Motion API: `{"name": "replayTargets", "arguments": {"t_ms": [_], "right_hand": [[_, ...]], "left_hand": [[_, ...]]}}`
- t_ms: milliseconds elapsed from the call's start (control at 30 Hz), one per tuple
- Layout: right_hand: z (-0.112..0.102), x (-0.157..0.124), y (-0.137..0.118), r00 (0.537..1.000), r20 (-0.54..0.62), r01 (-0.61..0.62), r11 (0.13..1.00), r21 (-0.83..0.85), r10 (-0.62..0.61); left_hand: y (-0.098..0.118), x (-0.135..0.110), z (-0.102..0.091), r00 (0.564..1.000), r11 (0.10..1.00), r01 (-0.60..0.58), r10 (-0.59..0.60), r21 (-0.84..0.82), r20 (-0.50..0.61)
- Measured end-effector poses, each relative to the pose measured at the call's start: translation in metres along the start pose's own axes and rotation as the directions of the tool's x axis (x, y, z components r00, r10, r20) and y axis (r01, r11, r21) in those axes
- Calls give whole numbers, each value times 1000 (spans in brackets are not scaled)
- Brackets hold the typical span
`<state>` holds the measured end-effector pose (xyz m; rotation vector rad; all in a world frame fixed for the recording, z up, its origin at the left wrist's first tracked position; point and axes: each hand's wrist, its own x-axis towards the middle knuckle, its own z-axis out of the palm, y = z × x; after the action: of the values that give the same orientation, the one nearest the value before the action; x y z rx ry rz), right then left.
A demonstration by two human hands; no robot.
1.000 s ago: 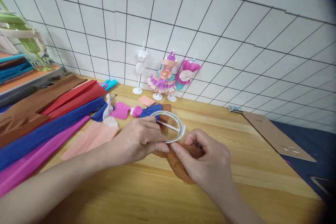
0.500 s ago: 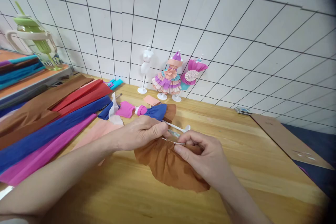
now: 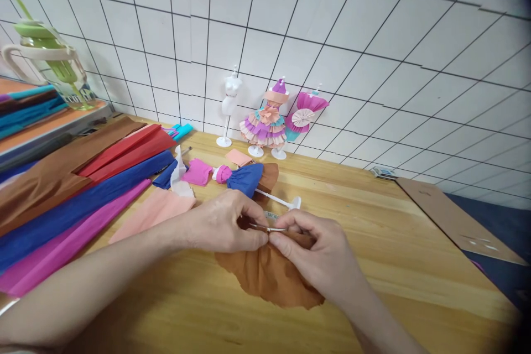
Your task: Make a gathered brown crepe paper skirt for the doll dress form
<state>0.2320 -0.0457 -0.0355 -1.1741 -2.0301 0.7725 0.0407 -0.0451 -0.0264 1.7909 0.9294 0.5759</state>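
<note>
A gathered piece of brown crepe paper (image 3: pixel 271 279), fanned out like a small skirt, hangs from both hands just above the table. My left hand (image 3: pixel 230 224) pinches its gathered upper edge between thumb and fingers. Close beside it, my right hand (image 3: pixel 309 243) pinches the same edge further right. A thin pale strip (image 3: pixel 269 228) runs along that edge between the fingertips; its kind I cannot make out. Behind the hands lies a small mannequin stand (image 3: pixel 282 199) on its side, dressed in a blue paper skirt (image 3: pixel 245 178) and a pink top (image 3: pixel 223 173).
Against the tiled wall stand a bare white mannequin (image 3: pixel 230 97) and two mannequins in paper dresses (image 3: pixel 269 124). Crepe paper rolls (image 3: pixel 87 191) fill the left side. A green-lidded bottle (image 3: pixel 53 61) stands back left. Cardboard (image 3: pixel 456 221) lies at the right.
My left thumb has come down onto the brown paper's edge, and the two hands' fingertips are closer together. The brown piece has shifted slightly lower and to the left.
</note>
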Motion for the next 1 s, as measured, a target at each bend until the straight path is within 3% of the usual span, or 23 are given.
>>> {"name": "replayTargets", "arguments": {"t_ms": [367, 467, 567, 667, 767, 867, 1000], "right_hand": [[-13, -1, -3, 993, 110, 37, 999, -23, -35], [-13, -4, -4, 997, 56, 50, 991, -122, -43], [-9, -9, -1, 990, -36, 122, 953, -276, -137], [-3, -14, 3, 955, -128, 194, 892, -408, -267], [0, -15, 5, 924, -211, 193, 866, -461, -318], [-2, -13, 4, 932, -239, 149, 889, -434, -273], [-7, -7, 2, 977, -145, 105, 947, -305, -155]], "left_hand": [[-8, 2, -1, 999, 999, -24, 23, -46, -34], [-6, 2, -1, 997, 1000, -29, 29, 6, -75], [-3, 2, 0, 990, 992, -67, 80, 110, -120], [0, 1, 1, 972, 961, -124, 167, 247, -162], [1, 1, 3, 928, 884, -169, 292, 437, -231], [1, 2, 5, 889, 815, -190, 379, 547, -255], [2, 1, 6, 875, 790, -219, 419, 572, -243]]}}
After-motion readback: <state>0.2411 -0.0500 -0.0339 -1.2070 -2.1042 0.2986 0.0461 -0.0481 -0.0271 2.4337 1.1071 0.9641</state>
